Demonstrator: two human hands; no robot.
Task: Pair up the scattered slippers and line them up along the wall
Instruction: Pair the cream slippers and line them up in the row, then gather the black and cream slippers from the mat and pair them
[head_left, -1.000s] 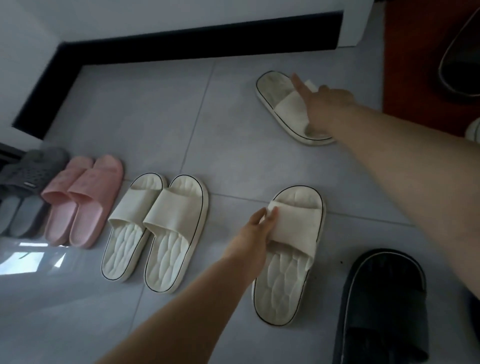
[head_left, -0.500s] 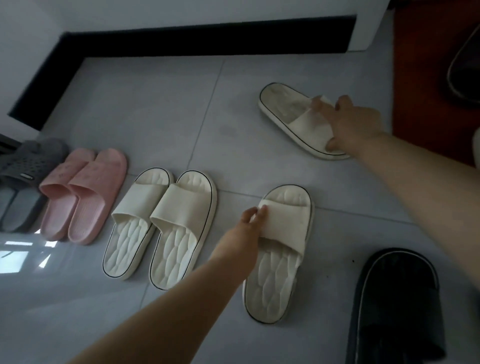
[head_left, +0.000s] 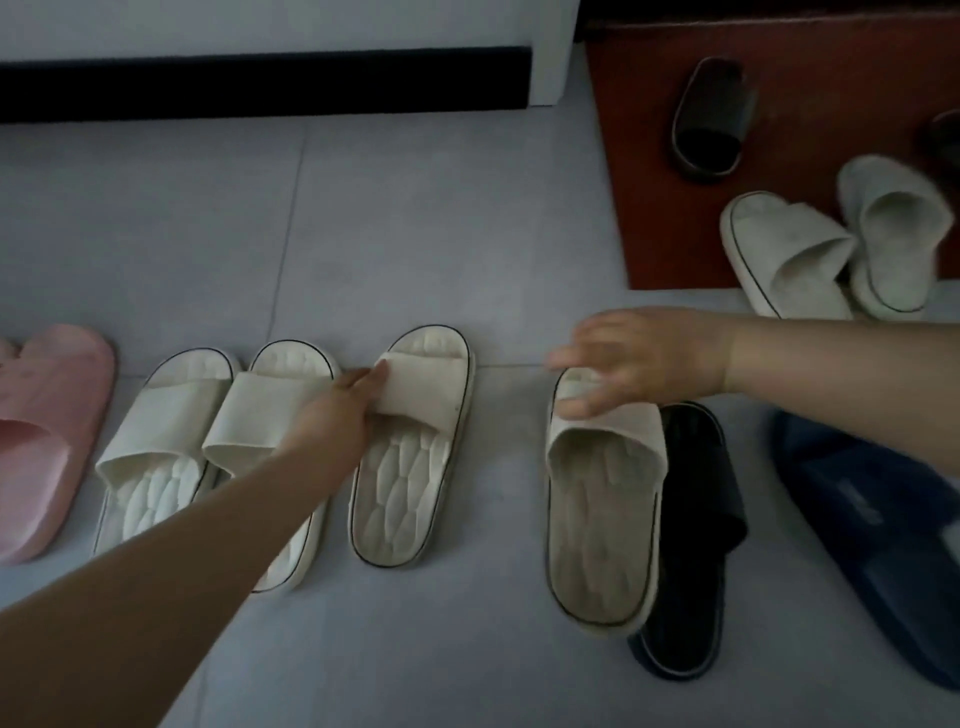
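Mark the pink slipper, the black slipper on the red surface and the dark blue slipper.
pink slipper (head_left: 57, 384), head view, strap top.
black slipper on the red surface (head_left: 719, 96), head view, strap.
dark blue slipper (head_left: 857, 499), head view, printed strap.

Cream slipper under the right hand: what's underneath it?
A black slipper pokes out on the right from under the cream slipper, and grey floor shows around both. How much of the black one lies underneath is covered, so I cannot tell.
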